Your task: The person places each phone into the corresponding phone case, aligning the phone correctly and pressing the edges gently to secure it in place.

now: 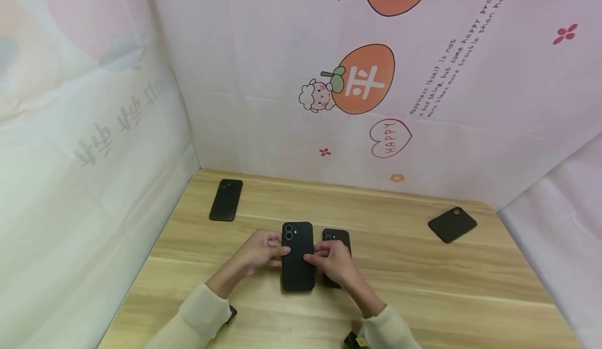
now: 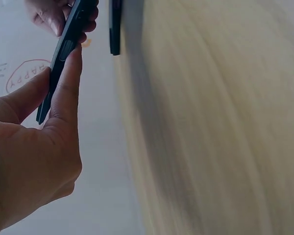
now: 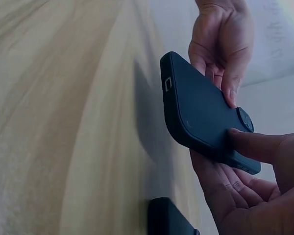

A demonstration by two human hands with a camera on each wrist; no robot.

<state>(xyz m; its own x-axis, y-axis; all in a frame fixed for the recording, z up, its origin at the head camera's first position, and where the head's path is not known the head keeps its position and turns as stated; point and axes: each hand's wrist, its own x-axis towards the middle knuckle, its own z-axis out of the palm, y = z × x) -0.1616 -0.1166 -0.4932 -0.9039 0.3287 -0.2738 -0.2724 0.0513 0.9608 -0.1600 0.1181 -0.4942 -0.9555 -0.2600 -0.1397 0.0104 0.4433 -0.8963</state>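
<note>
Both hands hold up a black phone case (image 1: 298, 265) above the table, its back with two round camera rings facing up. I cannot tell whether a phone is inside. My left hand (image 1: 264, 249) pinches the left edge, thumb on the back and fingers beneath. On the opposite edge, my right hand (image 1: 335, 260) grips the same way, as the right wrist view shows with the case (image 3: 201, 105) tilted and a port cutout at its end. Under my right hand lies another black phone case (image 1: 345, 235), partly hidden.
A black phone-shaped piece (image 1: 226, 200) lies at the back left of the wooden table (image 1: 400, 281). Another black case (image 1: 452, 225) with a rounded camera area is at the right. A printed cloth wall (image 1: 263, 129) rises behind the table. Small dark objects show near both sleeves.
</note>
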